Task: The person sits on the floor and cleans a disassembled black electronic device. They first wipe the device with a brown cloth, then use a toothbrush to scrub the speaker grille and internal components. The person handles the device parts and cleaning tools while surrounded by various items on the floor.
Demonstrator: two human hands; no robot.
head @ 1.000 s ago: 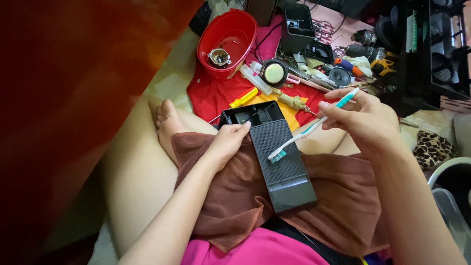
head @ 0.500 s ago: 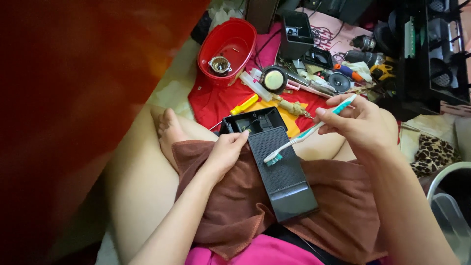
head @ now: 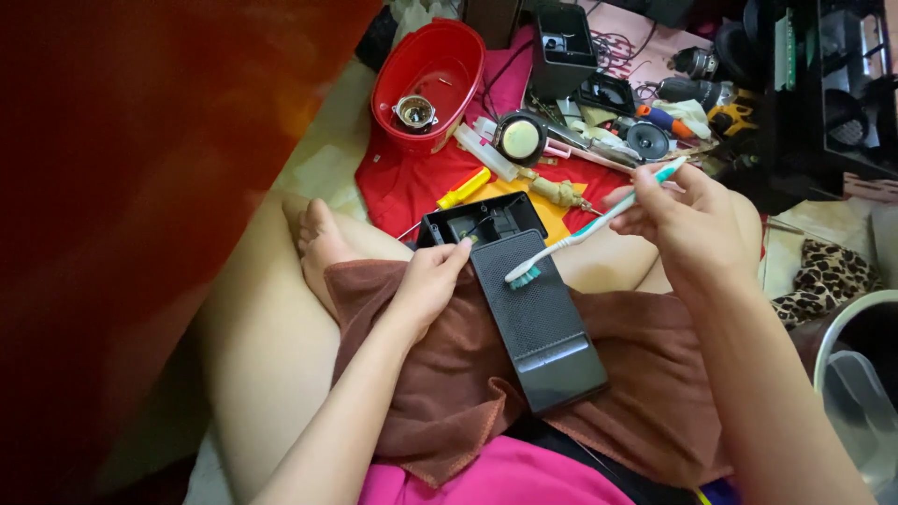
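A long black speaker cover with a mesh face [head: 541,323] lies on a brown cloth [head: 440,393] across my lap. My left hand [head: 428,285] rests on the cover's left edge, fingers bent against it. My right hand [head: 687,224] grips a white and teal toothbrush [head: 589,227], whose bristles touch the mesh near its top. Behind the cover sits the open black speaker housing [head: 477,220].
On a red cloth ahead lie a red plastic bowl [head: 426,79] holding a small metal part, a yellow-handled screwdriver [head: 465,187], a round speaker driver [head: 521,138], tubes and several tools. A black box [head: 563,42] stands behind. A leopard-print cloth [head: 823,281] and a clear bin [head: 856,393] are at right.
My right hand has shifted the toothbrush slightly up along the mesh. My left hand stays on the cover's edge. The camera view has moved a little.
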